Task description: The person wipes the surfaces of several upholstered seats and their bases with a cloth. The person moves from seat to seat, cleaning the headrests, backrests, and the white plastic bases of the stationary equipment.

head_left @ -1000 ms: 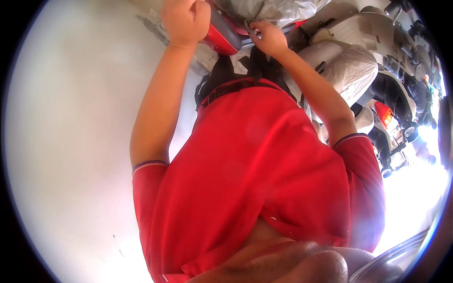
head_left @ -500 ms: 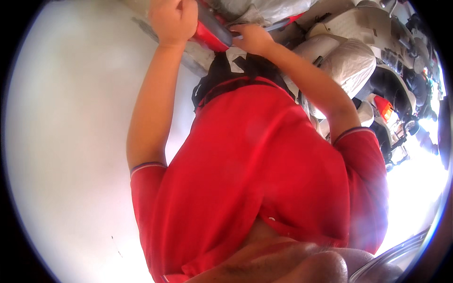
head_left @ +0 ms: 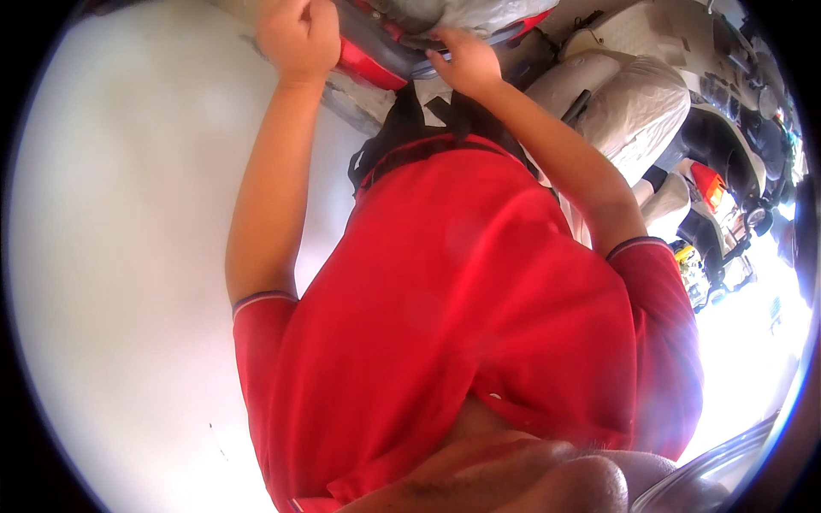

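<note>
The white wall (head_left: 154, 214) filled the space on your left, and the parked scooters (head_left: 725, 141) stood along your right, with a plastic-wrapped seat (head_left: 637, 120) nearer to your right forearm. Ahead of your waist, at the upper edge of the view, lay the red-and-grey panel (head_left: 372, 65), its far part cut off by the frame. It sat between your hands, its long axis slanting from upper left down to the right, so its near end pointed back toward your body. A crumpled clear cover (head_left: 492, 12) lay beyond it to the right. Your left hand (head_left: 299, 38) was the nearer one, overlapping the panel's left side in the view; it was curled into a fist, but you could not tell what, if anything, was inside it. Your right hand (head_left: 466, 61) was just off the near end on the other side, half open, thumb and forefinger parted, with no clear hold on anything. Its fingertips reached the cover's lower edge, contact uncertain, and its thumb was just beside a slim pale-grey strip (head_left: 422, 68).
</note>
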Demonstrator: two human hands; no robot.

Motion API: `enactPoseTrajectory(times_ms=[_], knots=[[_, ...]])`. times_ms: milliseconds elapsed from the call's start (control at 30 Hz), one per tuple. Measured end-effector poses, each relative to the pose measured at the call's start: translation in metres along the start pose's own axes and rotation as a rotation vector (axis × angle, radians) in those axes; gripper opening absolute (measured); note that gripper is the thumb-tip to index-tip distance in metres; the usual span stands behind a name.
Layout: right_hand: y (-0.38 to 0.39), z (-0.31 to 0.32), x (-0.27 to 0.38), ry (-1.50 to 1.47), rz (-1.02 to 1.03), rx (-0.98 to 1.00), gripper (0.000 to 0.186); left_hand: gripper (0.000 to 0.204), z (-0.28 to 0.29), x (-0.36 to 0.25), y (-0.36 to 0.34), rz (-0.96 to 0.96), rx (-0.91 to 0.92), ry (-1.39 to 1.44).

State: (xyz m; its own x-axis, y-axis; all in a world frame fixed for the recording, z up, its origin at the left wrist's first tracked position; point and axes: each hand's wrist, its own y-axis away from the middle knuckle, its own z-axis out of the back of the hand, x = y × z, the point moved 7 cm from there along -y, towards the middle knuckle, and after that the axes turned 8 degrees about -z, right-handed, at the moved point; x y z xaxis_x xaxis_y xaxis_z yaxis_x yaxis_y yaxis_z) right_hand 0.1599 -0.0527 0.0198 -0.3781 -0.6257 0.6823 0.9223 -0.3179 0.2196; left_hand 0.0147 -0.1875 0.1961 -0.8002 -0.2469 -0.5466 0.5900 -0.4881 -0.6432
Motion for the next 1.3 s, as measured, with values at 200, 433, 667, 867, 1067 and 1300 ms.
enactPoseTrajectory(times_ms=[200,433,667,867,1067,1300], knots=[[-0.010,-0.040,-0.015,0.323,-0.093,0.374,0.035,0.014,-0.005,-0.002,-0.004,0.065,-0.001,0.013],[0.062,-0.018,-0.054,0.070,-0.099,0.125,0.029,0.016,0.002,0.003,0.002,0.011,-0.001,-0.036],[0.067,-0.086,-0.020,0.369,0.200,0.153,0.050,0.017,-0.003,0.001,-0.001,0.044,0.051,-0.017],[0.042,-0.094,-0.046,0.514,-0.206,0.132,0.041,0.025,-0.001,0.002,0.005,-0.053,0.042,-0.048],[0.031,-0.117,-0.018,0.413,-0.242,0.113,0.052,0.025,-0.006,0.006,0.008,-0.031,0.052,-0.035],[0.027,-0.115,-0.010,0.266,0.061,0.024,0.051,0.026,-0.008,0.005,0.004,-0.059,0.086,-0.043]])
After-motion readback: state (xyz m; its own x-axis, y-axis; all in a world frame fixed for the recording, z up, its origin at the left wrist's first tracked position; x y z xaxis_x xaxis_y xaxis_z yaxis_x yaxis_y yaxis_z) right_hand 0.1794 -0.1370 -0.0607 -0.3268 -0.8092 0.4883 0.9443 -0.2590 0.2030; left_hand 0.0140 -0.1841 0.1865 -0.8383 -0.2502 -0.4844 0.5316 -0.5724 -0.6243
